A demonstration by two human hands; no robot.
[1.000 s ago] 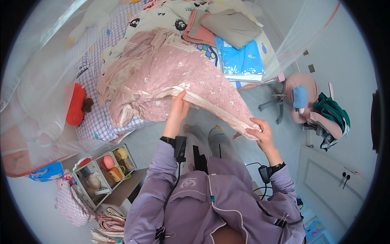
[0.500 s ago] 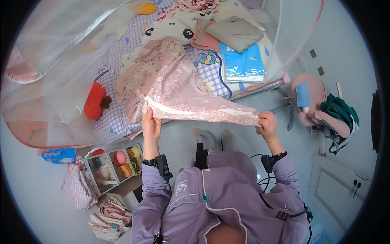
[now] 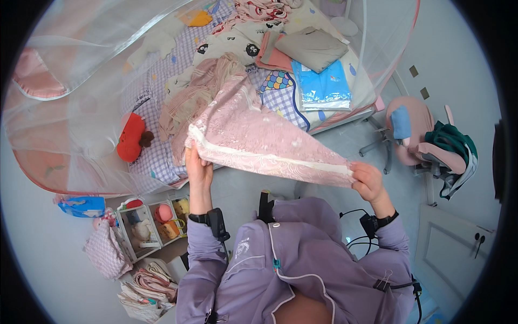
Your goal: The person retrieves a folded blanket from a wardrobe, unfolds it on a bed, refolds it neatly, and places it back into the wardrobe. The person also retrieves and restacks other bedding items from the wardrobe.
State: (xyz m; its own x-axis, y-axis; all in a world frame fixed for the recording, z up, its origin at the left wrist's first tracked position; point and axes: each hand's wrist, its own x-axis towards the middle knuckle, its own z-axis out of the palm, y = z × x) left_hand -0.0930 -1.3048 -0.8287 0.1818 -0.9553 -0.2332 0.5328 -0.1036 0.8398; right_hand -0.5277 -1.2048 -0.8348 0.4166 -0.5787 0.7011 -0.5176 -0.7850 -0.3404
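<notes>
A pink patterned cloth (image 3: pixel 264 140) with a white band along its near edge is stretched between my two hands. My left hand (image 3: pixel 198 164) is closed on one corner, thumb and fingers pinching it. At the opposite end my right hand (image 3: pixel 368 181) grips the other corner. The cloth's far part rises in a peak and lies on the bed, running into a crumpled heap of dusty-pink fabric (image 3: pixel 197 94). Which folds belong to the held cloth cannot be told there.
On the bed (image 3: pixel 162 70) lie folded grey cloth (image 3: pixel 313 46), a blue plastic package (image 3: pixel 321 83) and a red plush toy (image 3: pixel 130 137). Sheer netting (image 3: pixel 70 124) hangs at left. A toy shelf (image 3: pixel 140 227) stands lower left, a pink chair (image 3: pixel 413 129) with clothes at right.
My right hand has moved to the right and nearer to me, drawing the cloth's edge tauter and more slanted. More of the white band shows. My left hand has barely moved.
</notes>
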